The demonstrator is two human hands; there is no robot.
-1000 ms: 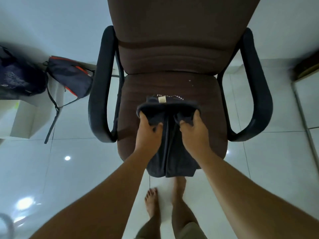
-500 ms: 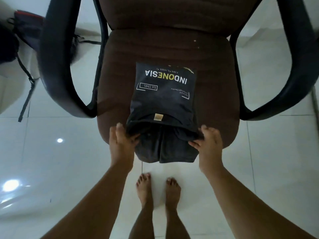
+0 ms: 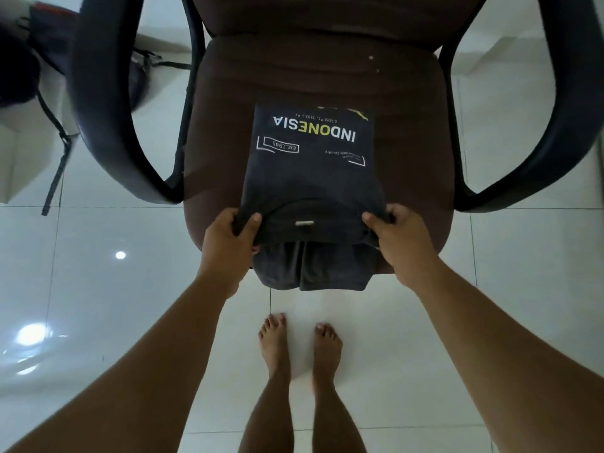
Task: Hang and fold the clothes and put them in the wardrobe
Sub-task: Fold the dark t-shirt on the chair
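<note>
- The dark T-shirt (image 3: 312, 165) lies folded into a narrow panel on the seat of the brown chair (image 3: 421, 132), print side up with "INDONESIA" reading upside down from here. Its near end, the collar with a small label, sits at the seat's front edge, and a lower layer hangs over that edge toward the floor.
- The left hand (image 3: 228, 243) has its grip closed on the near left corner of the shirt, thumb on top and fingers curled under the fabric.
- The right hand (image 3: 395, 237) holds the near right corner the same way, cloth bunched between thumb and fingers.
- My read: the fold is part done. The 2 hands look set to lift or turn the collar end, with the hanging layer not yet tucked in.
- Risks from here:
  - The stacked layers are loose, so a lift by only the top corners could let the lower part slide out and undo the fold.
  - The overhanging weight could drag the whole shirt off the seat onto the tiled floor (image 3: 98, 289) if either grip lets go.
  - Uneven pull between the 2 hands would skew the panel.
- Dark bags (image 3: 39, 60) lie on the floor to the left, beyond the black armrest (image 3: 108, 125); bare feet (image 3: 300, 348) stand just in front of the chair.
</note>
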